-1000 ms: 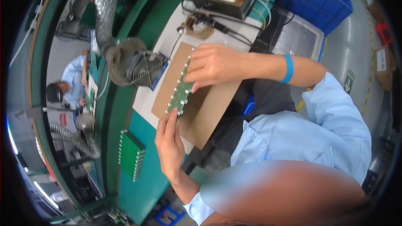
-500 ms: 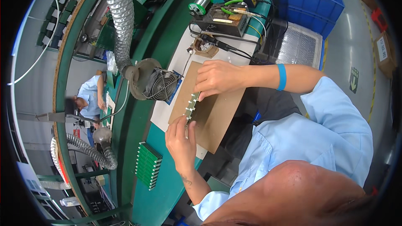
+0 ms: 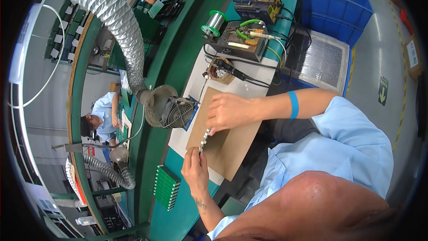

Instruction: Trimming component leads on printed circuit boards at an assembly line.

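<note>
A narrow circuit board strip point(image 3: 204, 140) with pale parts along it is stretched between my two hands, seen nearly edge-on. My right hand point(image 3: 229, 112), with a blue band on its wrist, pinches the far end. At the near end, the fingers and thumb of my left hand point(image 3: 195, 168) are closed on the same strip. Both hands are above a brown sheet point(image 3: 238, 140) on the bench. To the left of my left hand lies a row of green circuit boards point(image 3: 167, 187), packed close together.
Beyond the sheet stand a small fan point(image 3: 178, 114) with a duct, a pot of wire-like scraps point(image 3: 220, 72), a solder spool point(image 3: 214, 24) and soldering stations point(image 3: 256, 6). Blue crates point(image 3: 336, 4) are at the right. Other people point(image 3: 104, 116) sit across the line.
The strip has been tilted, so its green face shows less and its edge more. Both hands keep their hold. The whole view has shifted slightly.
</note>
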The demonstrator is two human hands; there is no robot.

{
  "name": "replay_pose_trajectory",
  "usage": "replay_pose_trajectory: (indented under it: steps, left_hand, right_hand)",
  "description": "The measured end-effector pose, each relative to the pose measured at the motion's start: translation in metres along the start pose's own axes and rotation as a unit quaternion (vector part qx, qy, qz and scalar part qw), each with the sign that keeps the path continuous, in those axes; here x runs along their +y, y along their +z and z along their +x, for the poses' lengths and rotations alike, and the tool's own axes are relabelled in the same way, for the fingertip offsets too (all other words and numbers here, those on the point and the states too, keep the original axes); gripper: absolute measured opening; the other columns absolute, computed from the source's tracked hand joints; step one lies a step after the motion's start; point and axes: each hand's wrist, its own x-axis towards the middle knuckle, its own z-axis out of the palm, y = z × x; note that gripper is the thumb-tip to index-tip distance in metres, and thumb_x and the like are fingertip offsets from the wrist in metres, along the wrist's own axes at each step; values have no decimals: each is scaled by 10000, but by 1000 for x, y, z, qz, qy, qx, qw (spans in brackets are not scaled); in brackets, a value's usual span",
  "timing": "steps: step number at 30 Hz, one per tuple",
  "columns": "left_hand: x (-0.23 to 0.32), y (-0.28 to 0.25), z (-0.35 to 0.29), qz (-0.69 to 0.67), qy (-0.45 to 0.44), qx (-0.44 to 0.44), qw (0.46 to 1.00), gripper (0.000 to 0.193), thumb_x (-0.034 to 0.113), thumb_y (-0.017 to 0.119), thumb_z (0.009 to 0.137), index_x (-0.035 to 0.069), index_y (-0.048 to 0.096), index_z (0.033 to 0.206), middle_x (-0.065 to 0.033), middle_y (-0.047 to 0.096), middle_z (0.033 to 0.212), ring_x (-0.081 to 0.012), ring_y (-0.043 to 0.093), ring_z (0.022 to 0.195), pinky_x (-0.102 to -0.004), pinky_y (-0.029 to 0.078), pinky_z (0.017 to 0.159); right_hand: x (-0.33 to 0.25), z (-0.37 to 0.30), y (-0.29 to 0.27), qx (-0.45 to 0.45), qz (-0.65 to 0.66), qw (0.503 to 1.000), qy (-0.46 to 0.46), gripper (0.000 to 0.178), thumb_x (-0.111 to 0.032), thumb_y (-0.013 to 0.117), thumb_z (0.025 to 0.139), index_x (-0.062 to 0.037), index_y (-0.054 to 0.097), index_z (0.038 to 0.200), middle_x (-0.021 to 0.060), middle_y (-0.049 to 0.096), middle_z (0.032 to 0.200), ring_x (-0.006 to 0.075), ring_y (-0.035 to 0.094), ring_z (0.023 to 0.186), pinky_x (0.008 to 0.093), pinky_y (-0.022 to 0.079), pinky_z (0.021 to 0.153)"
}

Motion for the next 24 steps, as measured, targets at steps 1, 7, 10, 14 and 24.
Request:
replay_pose_trajectory:
  steps: [1,7,10,14,24]
  left_hand:
    - [0,-2,-1,1,-1,-3,1000,298,-16,778,845,52,712,1127,-68,728,1110,-241,685,817,-340,551,705]
    - [6,-2,1,-15,-26,-2,1000,325,-47,770,835,43,707,1141,-81,732,1132,-253,704,861,-346,559,725]
    - [11,-4,1,-29,-72,9,997,332,-61,761,836,38,704,1147,-89,738,1135,-260,712,886,-349,563,736]
    - [11,-2,-3,-34,-61,14,997,323,-58,760,838,38,708,1142,-90,745,1127,-263,715,883,-348,564,742]
    - [2,1,-3,-26,-5,40,999,283,-25,761,851,64,726,1117,-28,750,1102,-222,703,788,-321,556,695]
  right_hand:
    - [-1,1,-1,1,3,1000,1,234,-391,713,948,-162,698,903,-9,659,800,190,629,778,322,465,833]
    - [-2,4,-5,-21,18,1000,12,241,-392,712,941,-159,681,884,5,658,780,201,639,758,334,465,829]
    - [-2,6,-3,-23,24,999,17,240,-393,713,939,-159,685,892,9,658,775,205,642,747,338,466,829]
    - [0,6,-1,-42,26,999,14,234,-392,715,940,-163,689,902,4,658,786,201,647,763,336,465,827]
    - [-9,-1,-1,-35,8,998,42,234,-385,723,949,-153,707,921,3,671,832,217,653,796,338,481,836]
